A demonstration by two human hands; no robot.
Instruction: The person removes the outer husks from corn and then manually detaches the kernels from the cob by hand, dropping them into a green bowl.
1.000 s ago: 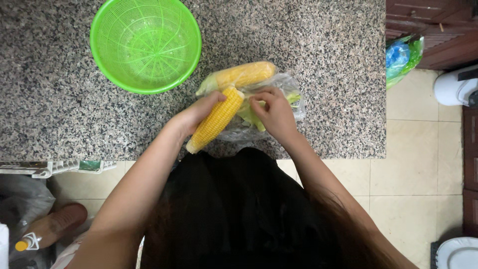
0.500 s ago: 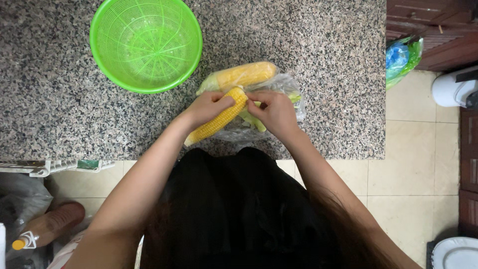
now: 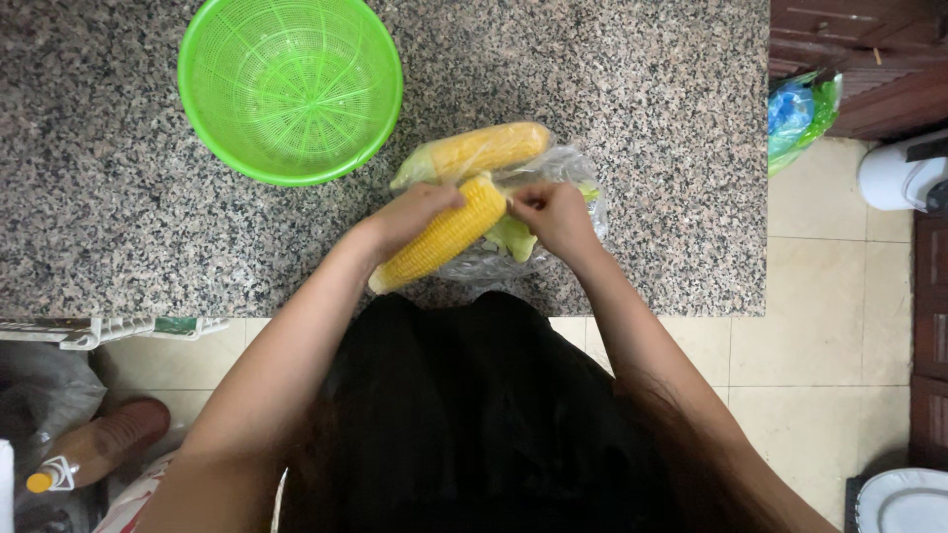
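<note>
At the near edge of the speckled table (image 3: 118,197), the left hand (image 3: 415,212) is closed around a bare corn cob (image 3: 444,237) whose long axis runs from lower left up to the right, toward the right hand (image 3: 553,212). That hand's grip pinches at the cob's upper tip, over a clear bag (image 3: 578,168) holding a second cob (image 3: 479,150). What the fingertips pinch is too small to tell; the green basket (image 3: 289,89) stands well apart.

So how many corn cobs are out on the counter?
2. One cob is held in the left hand; the other cob lies on the plastic bag behind it. The bag may hide more.
</note>
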